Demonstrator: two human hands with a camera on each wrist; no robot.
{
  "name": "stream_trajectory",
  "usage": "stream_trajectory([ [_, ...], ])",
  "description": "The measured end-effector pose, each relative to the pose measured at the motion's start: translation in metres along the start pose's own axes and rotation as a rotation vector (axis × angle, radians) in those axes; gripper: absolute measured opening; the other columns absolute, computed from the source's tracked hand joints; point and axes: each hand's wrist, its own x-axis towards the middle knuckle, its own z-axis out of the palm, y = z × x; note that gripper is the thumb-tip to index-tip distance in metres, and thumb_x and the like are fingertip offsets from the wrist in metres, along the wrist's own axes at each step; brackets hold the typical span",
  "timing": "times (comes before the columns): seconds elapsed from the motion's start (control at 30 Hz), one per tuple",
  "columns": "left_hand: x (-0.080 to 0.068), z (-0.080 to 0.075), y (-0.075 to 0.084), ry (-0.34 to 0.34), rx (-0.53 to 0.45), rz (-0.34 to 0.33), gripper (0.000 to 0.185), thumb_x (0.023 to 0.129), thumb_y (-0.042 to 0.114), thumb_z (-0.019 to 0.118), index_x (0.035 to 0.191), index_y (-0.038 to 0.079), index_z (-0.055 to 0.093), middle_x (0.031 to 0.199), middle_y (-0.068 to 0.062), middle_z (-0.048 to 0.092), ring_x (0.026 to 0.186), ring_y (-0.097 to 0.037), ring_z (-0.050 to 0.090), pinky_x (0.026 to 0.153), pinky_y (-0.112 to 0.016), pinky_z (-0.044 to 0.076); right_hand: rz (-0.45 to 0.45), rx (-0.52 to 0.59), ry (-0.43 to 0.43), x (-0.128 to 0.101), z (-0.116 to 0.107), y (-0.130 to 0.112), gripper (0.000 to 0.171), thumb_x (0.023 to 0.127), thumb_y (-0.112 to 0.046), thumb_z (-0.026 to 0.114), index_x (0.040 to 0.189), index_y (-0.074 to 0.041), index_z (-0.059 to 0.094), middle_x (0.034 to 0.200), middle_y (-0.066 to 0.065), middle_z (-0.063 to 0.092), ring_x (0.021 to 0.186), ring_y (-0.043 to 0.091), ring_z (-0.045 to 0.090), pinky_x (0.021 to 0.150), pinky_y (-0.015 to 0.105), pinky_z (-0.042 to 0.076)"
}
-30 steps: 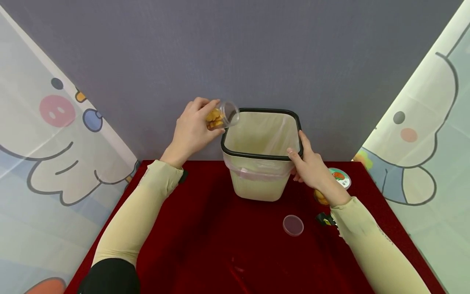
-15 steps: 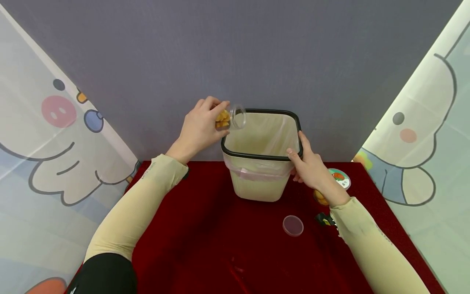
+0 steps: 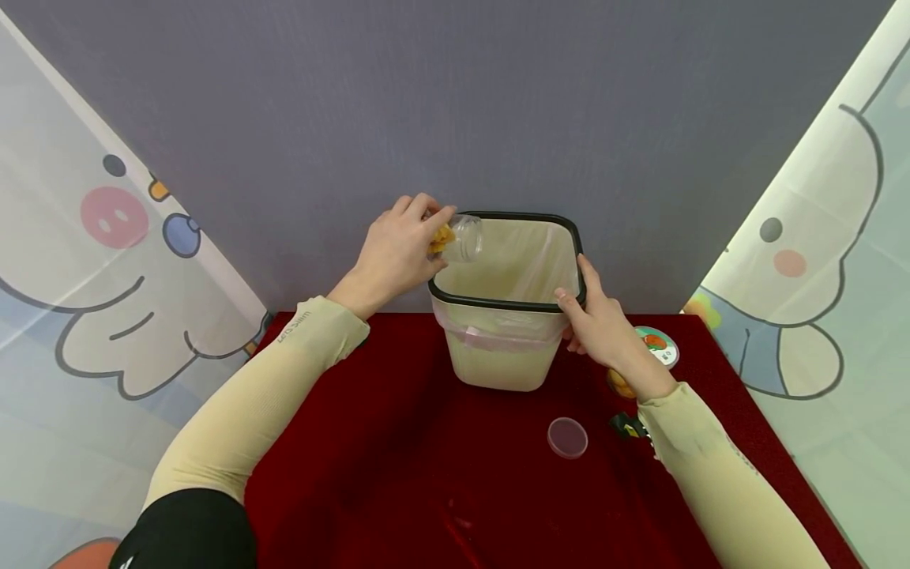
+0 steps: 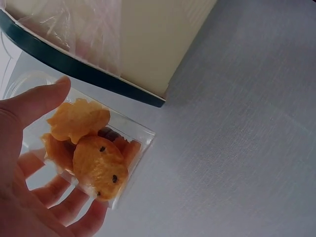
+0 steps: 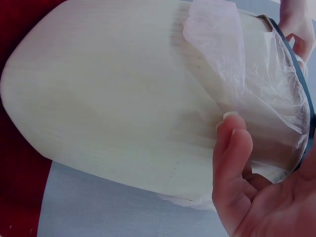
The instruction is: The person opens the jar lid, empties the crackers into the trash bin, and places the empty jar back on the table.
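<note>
While sitting on the red table (image 3: 398, 474), one cream bin (image 3: 498, 356) with a black rim and plastic liner (image 5: 256, 64) is being steadied by the right hand (image 3: 593, 320), fingers gripping its right edge. Over the bin's left rim the left hand (image 3: 394, 253) is clasping one clear jar (image 3: 462, 237), tipping its mouth inward; emptying seems underway, calling for a steeper tilt. About four orange snacks (image 4: 86, 148) are sitting inside; one loose lid (image 3: 567, 436) is lying nearby
</note>
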Motion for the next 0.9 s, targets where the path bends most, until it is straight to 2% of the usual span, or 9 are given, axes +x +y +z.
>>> stream_trajectory([
  [0.3, 0.0021, 0.0007, 0.0002, 0.011, 0.05, 0.047, 0.067, 0.077, 0.022, 0.084, 0.139, 0.012, 0.058, 0.124, -0.011, 0.055, 0.112, -0.033, 0.053, 0.087, -0.048, 0.051, -0.002, 0.009, 0.001, 0.0005, 0.0021, 0.0, 0.081, 0.103, -0.058, 0.038, 0.16, -0.023, -0.008, 0.074, 0.019, 0.067, 0.052, 0.028, 0.064, 0.051, 0.038, 0.054],
  [0.63, 0.0024, 0.0059, -0.0007, 0.018, 0.082, 0.075, 0.064, 0.078, 0.016, 0.082, 0.137, 0.012, 0.059, 0.121, -0.011, 0.055, 0.112, -0.034, 0.052, 0.088, -0.048, 0.05, -0.007, 0.011, 0.003, 0.002, 0.0041, -0.0002, 0.079, 0.104, -0.055, 0.038, 0.16, -0.024, -0.008, 0.073, 0.02, 0.067, 0.05, 0.024, 0.062, 0.052, 0.038, 0.054],
  [0.9, 0.0041, 0.0066, 0.0012, 0.038, 0.123, 0.106, 0.058, 0.082, 0.012, 0.076, 0.138, 0.011, 0.059, 0.119, -0.011, 0.056, 0.112, -0.033, 0.052, 0.085, -0.049, 0.05, 0.002, 0.018, 0.004, 0.0008, 0.0035, -0.0006, 0.08, 0.103, -0.056, 0.039, 0.16, -0.024, -0.008, 0.072, 0.018, 0.067, 0.055, 0.034, 0.065, 0.051, 0.038, 0.054],
])
